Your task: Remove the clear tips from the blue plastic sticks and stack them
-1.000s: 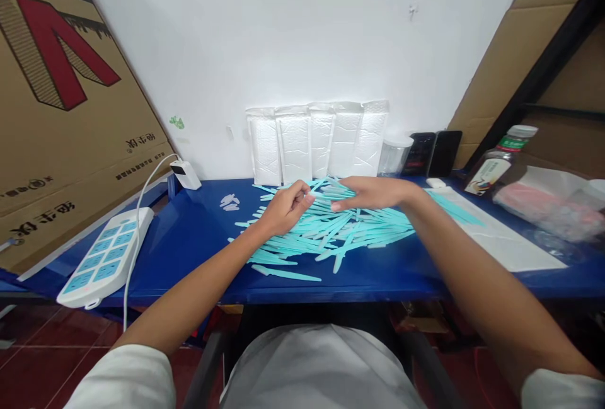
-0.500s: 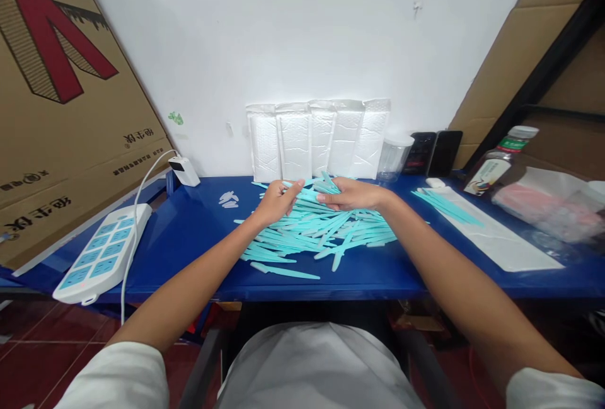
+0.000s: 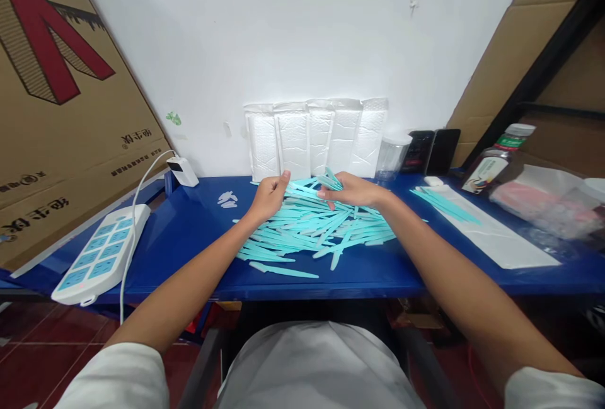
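Observation:
A pile of several thin light-blue plastic sticks (image 3: 307,232) lies on the blue table (image 3: 189,239). Over its far side, my left hand (image 3: 269,195) and my right hand (image 3: 352,190) each close their fingers on a few of the sticks, which span the gap between them. A small row of the same blue sticks (image 3: 442,202) rests on a white padded sheet (image 3: 501,239) at the right. Some small whitish caps (image 3: 228,198) lie left of the pile.
White padded envelopes (image 3: 316,138) lean on the wall behind the pile. A power strip (image 3: 101,254) and charger (image 3: 181,171) sit at left by a cardboard box (image 3: 61,113). A clear cup (image 3: 392,157), dark phones (image 3: 430,152), a bottle (image 3: 496,160) and plastic bags (image 3: 548,201) stand at right.
Both hands moved toward the back of the pile and closer together. They lifted a few sticks slightly off the heap.

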### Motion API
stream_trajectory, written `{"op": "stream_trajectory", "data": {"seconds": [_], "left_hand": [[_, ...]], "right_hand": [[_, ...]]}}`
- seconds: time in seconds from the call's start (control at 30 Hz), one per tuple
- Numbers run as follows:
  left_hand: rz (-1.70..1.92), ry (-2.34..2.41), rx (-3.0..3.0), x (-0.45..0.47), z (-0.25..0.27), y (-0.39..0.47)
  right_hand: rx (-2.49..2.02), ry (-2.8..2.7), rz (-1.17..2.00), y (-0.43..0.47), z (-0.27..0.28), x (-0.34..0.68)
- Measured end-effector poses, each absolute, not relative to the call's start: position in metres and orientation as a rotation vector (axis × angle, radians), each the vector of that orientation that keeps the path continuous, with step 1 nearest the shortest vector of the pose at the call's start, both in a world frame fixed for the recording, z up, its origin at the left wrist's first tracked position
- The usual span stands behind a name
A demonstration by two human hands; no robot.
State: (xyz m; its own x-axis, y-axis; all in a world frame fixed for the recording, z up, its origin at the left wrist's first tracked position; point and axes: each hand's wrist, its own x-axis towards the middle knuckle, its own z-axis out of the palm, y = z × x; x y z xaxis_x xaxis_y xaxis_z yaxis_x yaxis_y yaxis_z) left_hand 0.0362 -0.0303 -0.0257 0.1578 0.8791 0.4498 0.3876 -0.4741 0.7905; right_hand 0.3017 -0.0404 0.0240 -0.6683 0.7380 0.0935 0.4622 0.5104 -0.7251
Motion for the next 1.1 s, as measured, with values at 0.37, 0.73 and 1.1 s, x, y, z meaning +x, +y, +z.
{"op": "stream_trajectory", "data": {"seconds": [0.37,0.73,1.1], "left_hand": [[1.123,1.007,1.980,0.040,-0.024,-0.039],[0.971,1.000,2.122,0.041,-0.006,-0.049],[1.421,1.793,2.296,-0.063,0.028,-0.005]], "right_hand": [[-1.083,-2.260,1.003,-0.047,0.017,0.289],[-1.029,-2.264,1.107,-0.049,0.021,0.287],[-1.357,-2.246,0.798,-0.037,0.048,0.354]]}}
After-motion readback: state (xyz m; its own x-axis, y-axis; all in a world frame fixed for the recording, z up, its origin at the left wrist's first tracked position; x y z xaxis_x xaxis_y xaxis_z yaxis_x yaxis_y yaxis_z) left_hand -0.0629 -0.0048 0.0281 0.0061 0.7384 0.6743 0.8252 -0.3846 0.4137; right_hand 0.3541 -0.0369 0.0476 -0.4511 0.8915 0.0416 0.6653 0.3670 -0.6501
